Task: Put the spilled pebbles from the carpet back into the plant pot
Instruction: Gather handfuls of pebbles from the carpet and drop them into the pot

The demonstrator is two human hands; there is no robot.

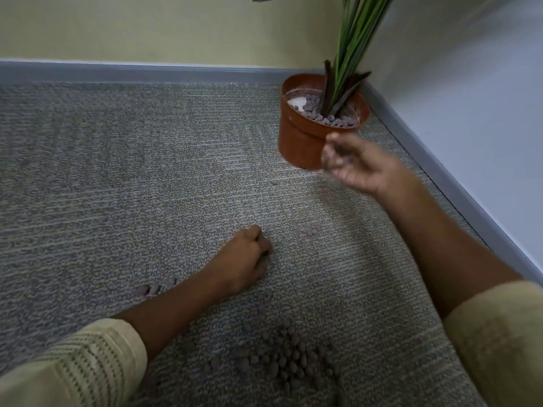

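A: Well, where are the pebbles [289, 362] now?

B: Most of them lie in a loose heap on the carpet [117, 160], near me, at the bottom middle of the view. A few more lie alone: three just left of the left forearm, two a little right of the left hand [245, 257], and one or two far out, close to the pot [308, 133].

A: And the pot?

B: It stands in the far right corner, upright, beside the grey skirting [147, 72]. It is brown plastic, with green stems [357, 39] rising from it. Some pebbles are already inside, around the stems, and a white patch shows at the left of its filling.

A: What does the left hand do?

B: It rests low on the carpet, knuckles up, fingers curled together into a loose fist. I see something dark between the fingertips, maybe a pebble, but I cannot tell for sure.

A: And the right hand [360, 165]?

B: It is raised above the carpet, just in front of the pot, on the near right side of it. The picture is blurred there. The fingers look bent inward and cupped, with dark spots in the palm, but I cannot tell if it holds pebbles.

A: Sleeves?

B: Both are pale beige, at the bottom corners.
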